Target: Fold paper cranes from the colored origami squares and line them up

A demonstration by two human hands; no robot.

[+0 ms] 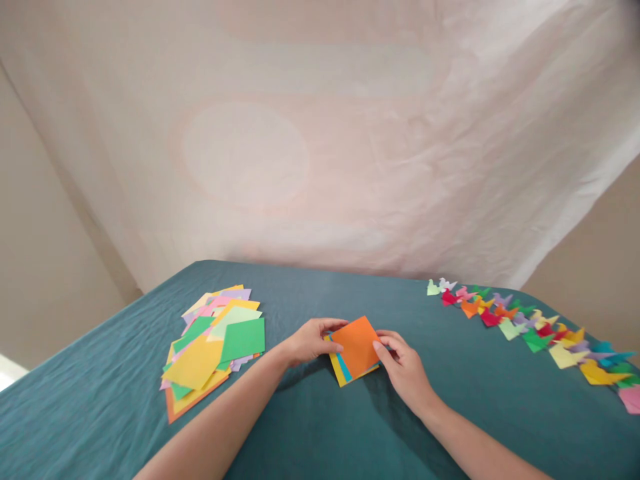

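Observation:
Between my hands, in the middle of the table, is a small fanned stack of square papers. An orange square of paper (pixel 356 347) lies uppermost, with blue paper (pixel 343 367) and yellow paper (pixel 340 377) showing beneath its lower left edge. My left hand (pixel 315 341) pinches the stack at its left side, thumb on top and fingers behind. At the right corner, my right hand (pixel 401 363) grips the orange paper between thumb and fingers. Whether the right hand also holds the lower sheets is hidden.
A loose heap of coloured paper squares (pixel 200 363) spreads over the left of the table. Rows of folded paper birds (pixel 537 338) run along the right side. Dark green cloth (pixel 300 427) covers the table, and a pale sheet (pixel 340 167) hangs behind it.

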